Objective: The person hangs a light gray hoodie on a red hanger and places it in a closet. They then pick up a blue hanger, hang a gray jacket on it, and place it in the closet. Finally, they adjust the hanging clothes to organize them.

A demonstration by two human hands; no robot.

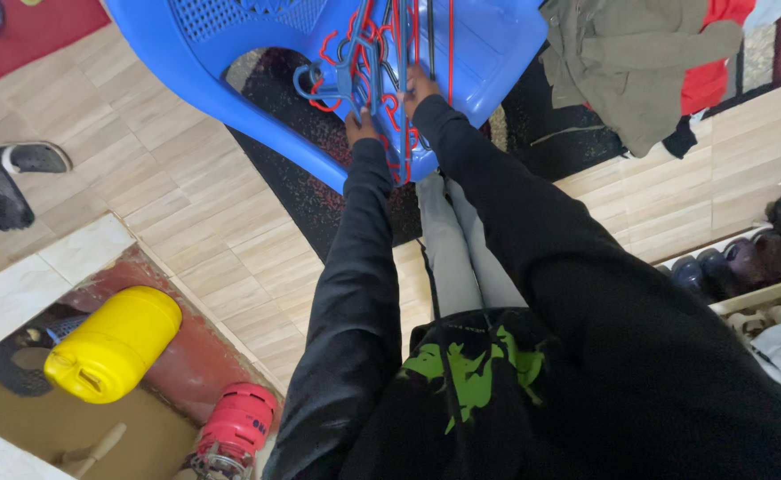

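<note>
Both hands reach into a heap of red and blue clothes hangers [374, 67] lying on the blue plastic chair [488, 53]. Left hand [361, 125] closes on a blue hanger; right hand [419, 87] pinches a red one. Pile of clothes [639, 62] sits just right of the chair.

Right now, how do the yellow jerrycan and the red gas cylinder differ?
The yellow jerrycan is larger and blocky, with a moulded handle; the red gas cylinder is smaller, rounded and ribbed. The jerrycan sits fully in view, while the cylinder is cut off by the bottom edge. The jerrycan lies further left than the cylinder. Both lie on the sunken reddish floor, far from both hands.
</note>
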